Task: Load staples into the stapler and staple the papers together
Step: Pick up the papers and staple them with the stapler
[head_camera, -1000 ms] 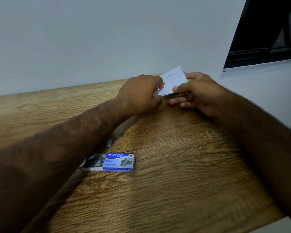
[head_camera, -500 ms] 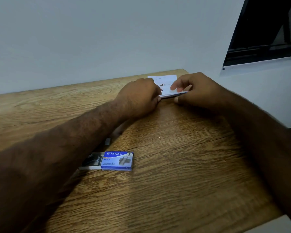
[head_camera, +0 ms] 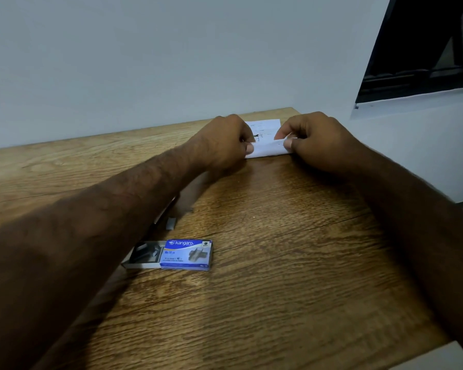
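Hands at the far edge of a wooden table (head_camera: 292,263), by a pale wall (head_camera: 171,62).
Left hand (head_camera: 225,140) and right hand (head_camera: 316,140) pinch the papers (head_camera: 265,149) lying there; staple box (head_camera: 185,254) nearer, perhaps half open.

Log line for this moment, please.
left hand: pinching papers | right hand: pinching papers | papers: flat on table | staple box: slid open | stapler: unseen
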Motion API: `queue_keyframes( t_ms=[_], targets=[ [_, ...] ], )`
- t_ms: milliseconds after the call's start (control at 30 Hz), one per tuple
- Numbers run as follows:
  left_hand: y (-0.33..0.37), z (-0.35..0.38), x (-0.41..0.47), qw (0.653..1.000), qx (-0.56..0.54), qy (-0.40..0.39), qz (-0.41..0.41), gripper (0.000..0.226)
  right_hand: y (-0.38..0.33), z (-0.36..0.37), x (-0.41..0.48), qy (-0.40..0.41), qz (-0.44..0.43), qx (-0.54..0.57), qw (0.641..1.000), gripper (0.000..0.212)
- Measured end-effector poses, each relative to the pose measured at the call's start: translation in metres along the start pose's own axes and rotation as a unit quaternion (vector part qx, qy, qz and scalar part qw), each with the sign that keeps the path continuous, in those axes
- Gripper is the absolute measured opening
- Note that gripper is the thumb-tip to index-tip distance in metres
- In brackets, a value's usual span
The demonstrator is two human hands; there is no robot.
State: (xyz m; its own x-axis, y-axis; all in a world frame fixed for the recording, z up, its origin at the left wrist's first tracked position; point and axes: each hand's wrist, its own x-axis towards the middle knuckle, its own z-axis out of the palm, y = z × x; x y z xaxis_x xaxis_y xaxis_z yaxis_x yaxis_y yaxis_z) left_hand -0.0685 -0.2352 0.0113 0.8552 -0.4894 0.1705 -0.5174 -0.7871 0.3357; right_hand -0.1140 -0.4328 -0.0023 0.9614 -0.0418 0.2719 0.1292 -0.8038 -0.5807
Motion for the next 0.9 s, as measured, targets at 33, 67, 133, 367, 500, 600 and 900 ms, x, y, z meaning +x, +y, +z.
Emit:
queue_keyframes(
  t_ms=[33,67,133,367,500,600,900],
  targets=[
    [0.000,-0.001,0.000,1.000,-0.015,0.009,-0.002,0.005,0.001,0.001,0.000,0.002,-0.004,0.000,1.000,0.021],
    [0.000,-0.001,0.001,1.000,-0.026,0.017,-0.006,0.010,0.001,0.001,0.001,0.003,-0.007,-0.001,1.000,0.021],
    [-0.001,-0.001,0.002,0.999,-0.032,0.020,-0.013,0.015,0.003,0.002,0.001,0.002,-0.008,-0.006,1.000,0.021],
    [-0.006,0.009,0.008,0.999,0.022,0.029,0.004,0.023,0.006,0.009,0.007,0.015,0.000,-0.019,1.000,0.020],
    [-0.007,0.011,0.010,0.997,0.068,0.028,0.015,0.025,0.008,0.013,0.011,0.018,0.005,-0.032,0.999,0.019],
    [-0.002,0.008,0.012,0.995,0.095,0.007,0.013,0.023,0.010,0.013,0.014,0.014,0.005,-0.044,0.999,0.019],
    [0.006,0.011,0.008,0.988,0.146,0.046,0.017,0.019,0.007,0.013,0.011,0.016,0.003,-0.046,0.999,0.012]
  ],
)
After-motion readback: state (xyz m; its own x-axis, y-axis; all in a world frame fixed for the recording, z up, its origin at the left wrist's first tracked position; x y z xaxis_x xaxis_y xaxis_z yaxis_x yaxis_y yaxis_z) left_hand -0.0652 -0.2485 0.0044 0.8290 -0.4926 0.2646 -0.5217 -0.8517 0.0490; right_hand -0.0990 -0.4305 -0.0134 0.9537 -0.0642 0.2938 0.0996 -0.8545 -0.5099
